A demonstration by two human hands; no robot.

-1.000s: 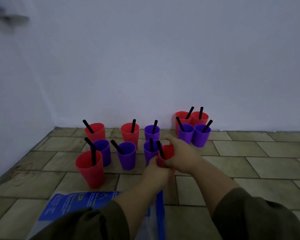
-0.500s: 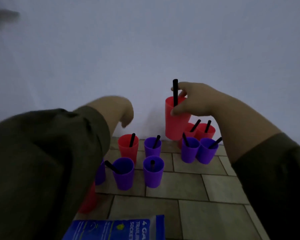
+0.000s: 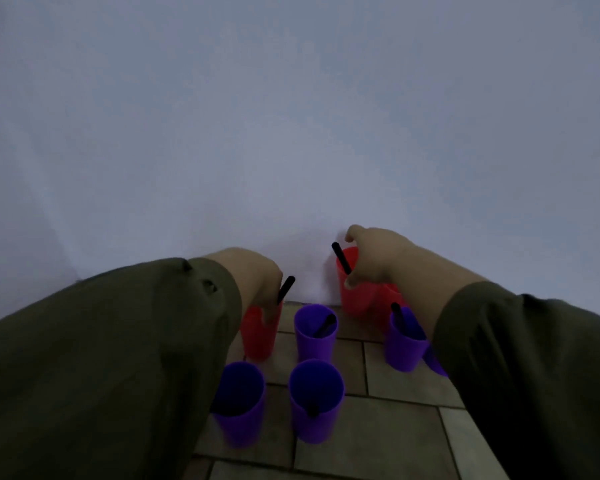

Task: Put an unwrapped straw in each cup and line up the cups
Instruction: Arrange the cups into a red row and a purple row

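My right hand grips a red cup with a black straw, low by the wall and just left of another red cup. My left hand closes over the rim of a second red cup whose black straw sticks up beside the fingers. Between them stands a purple cup with a straw. Two more purple cups stand nearer me. A purple cup with a straw sits under my right forearm.
A plain pale wall rises right behind the cups. The floor is tiled in grey-brown stone. My dark green sleeves hide the cups at the left and part of the right group.
My right hand has lowered the red cup from mid-air down beside the right group by the wall. My left hand has dropped onto the back red cup. The view has tilted closer.
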